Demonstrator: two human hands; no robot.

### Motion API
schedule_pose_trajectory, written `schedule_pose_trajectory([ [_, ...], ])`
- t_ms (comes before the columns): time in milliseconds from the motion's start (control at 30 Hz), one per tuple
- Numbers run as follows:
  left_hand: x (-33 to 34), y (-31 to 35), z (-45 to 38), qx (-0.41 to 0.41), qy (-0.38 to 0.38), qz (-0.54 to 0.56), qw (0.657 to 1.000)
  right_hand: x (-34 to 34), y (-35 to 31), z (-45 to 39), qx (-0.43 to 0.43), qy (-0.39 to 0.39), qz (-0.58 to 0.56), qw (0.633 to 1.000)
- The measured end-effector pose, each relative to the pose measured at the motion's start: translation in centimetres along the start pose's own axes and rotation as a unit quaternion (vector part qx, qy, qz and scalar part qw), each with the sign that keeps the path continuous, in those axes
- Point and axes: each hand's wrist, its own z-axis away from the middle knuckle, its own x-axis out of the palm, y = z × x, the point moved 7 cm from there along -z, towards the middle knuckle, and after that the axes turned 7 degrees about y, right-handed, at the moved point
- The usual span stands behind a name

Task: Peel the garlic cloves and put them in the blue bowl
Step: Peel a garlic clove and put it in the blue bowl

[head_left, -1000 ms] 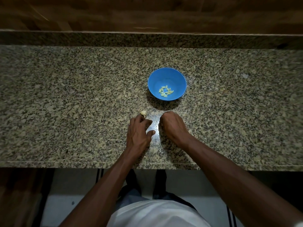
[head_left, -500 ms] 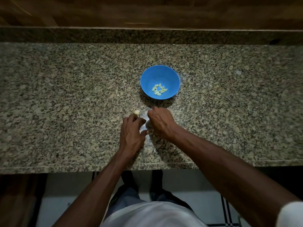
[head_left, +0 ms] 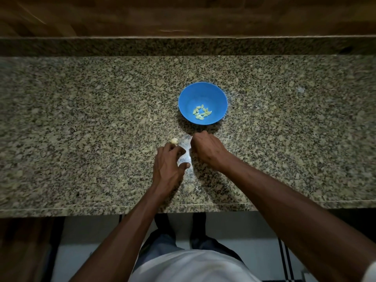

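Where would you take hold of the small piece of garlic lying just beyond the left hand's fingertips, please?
Probably pinch the garlic piece across its rounded middle, coming from above on the near side. It lies loose on the counter, just past the left hand, with bare counter around it. Its finer shape is too small to tell.

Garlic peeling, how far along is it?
Done: about ten peeled cloves lie in the blue bowl. In hand: unclear; the right hand is curled, contents hidden. Left: the garlic piece on the counter by the left hand.
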Motion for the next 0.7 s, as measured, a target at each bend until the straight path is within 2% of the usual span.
schedule_pose_trajectory([
  [167,-0.9,0.4,0.0,0.001,0.021,0.038,0.999,1.0,0.0,0.2,0.009,-0.018,0.004,1.000],
  [267,-1.0,0.7,0.1,-0.004,0.021,0.038,0.999,1.3,0.0,0.4,-0.002,-0.007,0.013,1.000],
  [700,-1.1,1.0,0.0,-0.001,0.022,0.032,0.999,1.2,-2.9,1.3,-0.055,-0.043,0.036,0.997],
])
